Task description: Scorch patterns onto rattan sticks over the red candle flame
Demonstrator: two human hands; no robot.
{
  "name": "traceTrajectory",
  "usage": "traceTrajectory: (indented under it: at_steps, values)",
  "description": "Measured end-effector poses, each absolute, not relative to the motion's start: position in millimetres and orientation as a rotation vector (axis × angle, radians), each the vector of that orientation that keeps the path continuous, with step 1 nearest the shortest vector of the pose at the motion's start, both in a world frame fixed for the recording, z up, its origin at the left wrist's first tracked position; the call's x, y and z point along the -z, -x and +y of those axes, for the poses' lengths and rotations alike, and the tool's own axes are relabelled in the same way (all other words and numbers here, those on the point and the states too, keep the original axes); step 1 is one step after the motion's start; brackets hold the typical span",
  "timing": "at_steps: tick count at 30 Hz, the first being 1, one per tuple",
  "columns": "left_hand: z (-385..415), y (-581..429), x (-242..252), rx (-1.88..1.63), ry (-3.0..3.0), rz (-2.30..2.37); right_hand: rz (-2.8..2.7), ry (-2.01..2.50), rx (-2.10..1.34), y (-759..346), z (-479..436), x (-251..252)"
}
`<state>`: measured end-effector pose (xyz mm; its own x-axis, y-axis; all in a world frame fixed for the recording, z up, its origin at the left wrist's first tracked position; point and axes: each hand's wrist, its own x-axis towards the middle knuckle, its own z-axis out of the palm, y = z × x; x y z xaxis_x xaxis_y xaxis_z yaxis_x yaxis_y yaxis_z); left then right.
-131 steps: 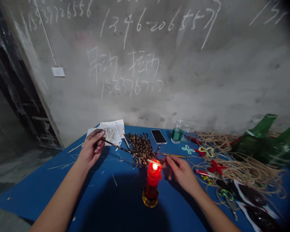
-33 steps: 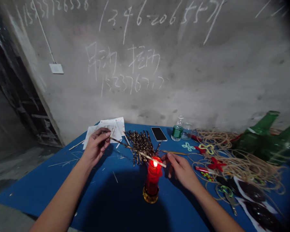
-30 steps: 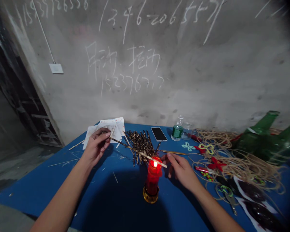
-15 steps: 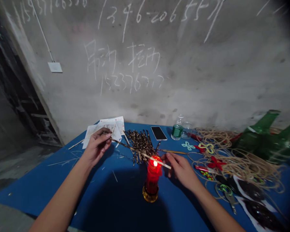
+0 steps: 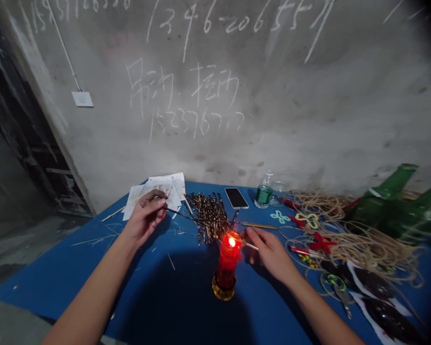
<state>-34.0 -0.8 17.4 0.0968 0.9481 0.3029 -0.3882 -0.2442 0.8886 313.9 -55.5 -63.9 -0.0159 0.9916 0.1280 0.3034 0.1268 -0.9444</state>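
My left hand (image 5: 147, 215) pinches the dark end of a thin stick (image 5: 181, 213), which slants down to the right toward a lit red candle (image 5: 227, 268) on an amber base. Behind the flame the stick's middle is hard to make out. Its pale end shows at my right hand (image 5: 264, 247), whose fingers are closed round it just right of the flame. Beyond the candle lies a pile of dark-banded sticks (image 5: 208, 213) on the blue table (image 5: 158, 287).
White papers (image 5: 172, 184) lie at the back left. A phone (image 5: 236, 198), a bottle (image 5: 263, 191) and a glass jar stand or lie behind. To the right are tangled cord (image 5: 373, 239), red star shapes, scissors and green bottles (image 5: 384, 201).
The stick has dropped slightly behind the flame, where before its pale part crossed in front of or above the candle top. Both hands have hardly moved.
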Motion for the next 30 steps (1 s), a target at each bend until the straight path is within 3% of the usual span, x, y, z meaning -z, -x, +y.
traceTrajectory:
  at_steps: [30]
  values:
    - [2.9, 36.4, -18.4, -1.541, -1.098, 0.564, -1.550, 1.375, -0.905, -313.0, -57.4, 60.2]
